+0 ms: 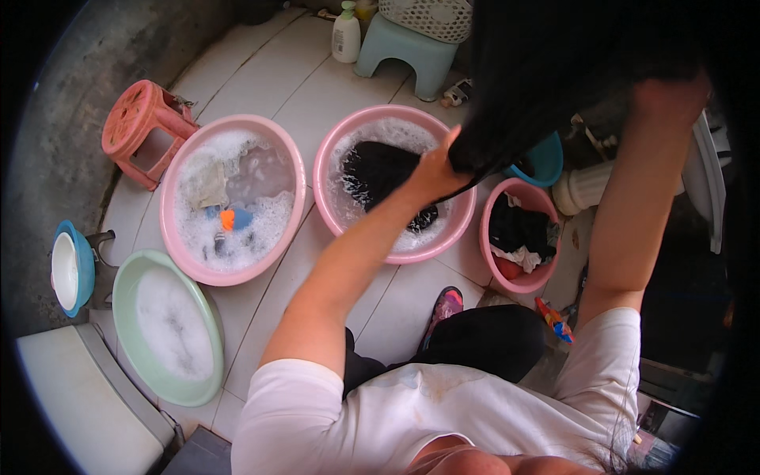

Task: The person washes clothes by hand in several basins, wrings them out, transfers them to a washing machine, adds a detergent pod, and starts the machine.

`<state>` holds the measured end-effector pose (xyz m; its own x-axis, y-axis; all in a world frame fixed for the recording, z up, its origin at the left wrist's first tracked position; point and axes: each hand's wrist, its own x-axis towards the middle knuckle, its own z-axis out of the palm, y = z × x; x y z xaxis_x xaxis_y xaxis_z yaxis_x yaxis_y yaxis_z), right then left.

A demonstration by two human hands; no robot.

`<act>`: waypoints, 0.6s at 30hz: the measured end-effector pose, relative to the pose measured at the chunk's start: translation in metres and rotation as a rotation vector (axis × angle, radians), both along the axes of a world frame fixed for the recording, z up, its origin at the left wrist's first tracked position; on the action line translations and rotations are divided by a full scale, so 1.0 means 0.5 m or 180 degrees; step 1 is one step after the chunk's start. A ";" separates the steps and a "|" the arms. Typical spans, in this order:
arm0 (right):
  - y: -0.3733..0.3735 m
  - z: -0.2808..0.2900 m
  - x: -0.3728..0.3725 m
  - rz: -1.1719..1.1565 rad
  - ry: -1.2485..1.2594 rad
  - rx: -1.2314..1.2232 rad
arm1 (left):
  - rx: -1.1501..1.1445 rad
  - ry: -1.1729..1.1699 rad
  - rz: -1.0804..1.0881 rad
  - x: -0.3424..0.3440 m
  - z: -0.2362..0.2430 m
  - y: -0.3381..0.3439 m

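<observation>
Left hand (437, 171) pinches the black cloth's (546, 79) edge; right hand (671, 96) raised at its far side, grip too dark to tell. Cloth's up near middle tub (419, 256). Weak grip could drop it; swinging could drip on floor (269, 91).

Lots of plastic going on here: the big pink basin on the left (298, 170), the middle pink basin (404, 255) and the pale green basin (207, 324) all look like smooth plastic with a soft sheen on the rims. The coral stool (127, 119) and light blue stool (404, 46) are moulded plastic too, pretty smooth. The black cloth (546, 71) up top reads totally matt, and the white shirt (483, 400) is soft matt fabric. Floor tiles (289, 75) are smooth and slightly glossy, while the grey wall (87, 150) looks rough, like bare cement.
</observation>
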<state>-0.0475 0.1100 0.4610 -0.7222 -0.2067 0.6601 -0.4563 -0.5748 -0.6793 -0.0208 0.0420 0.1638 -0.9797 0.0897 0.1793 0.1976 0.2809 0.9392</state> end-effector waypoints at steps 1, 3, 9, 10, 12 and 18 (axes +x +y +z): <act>0.005 -0.016 0.015 -0.0255 -0.0506 -0.0110 | 0.0010 0.0065 0.0333 0.004 -0.037 0.024; 0.105 -0.123 -0.033 -0.0359 -0.0130 0.0903 | -0.0017 0.0073 0.0650 0.031 -0.099 0.006; 0.142 -0.460 0.013 -0.0208 -0.0896 0.2920 | -0.1094 -0.1229 0.1720 0.098 -0.197 -0.123; 0.146 -0.528 0.010 -0.0374 -0.0757 0.3604 | -0.1505 -0.1143 0.1665 0.099 -0.213 -0.130; 0.149 -0.649 -0.005 -0.0343 -0.0080 0.4368 | -0.1913 -0.1216 0.1415 0.102 -0.225 -0.119; 0.063 -0.817 -0.004 -0.0292 -0.0048 0.5917 | -0.2966 -0.1934 0.0904 0.105 -0.295 -0.086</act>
<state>-0.0496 0.1416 0.0527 -0.7743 -0.5306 -0.3447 -0.4278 0.8404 -0.3327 0.0316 -0.0008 0.0163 -0.8878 -0.2987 -0.3501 -0.3989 0.8789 0.2615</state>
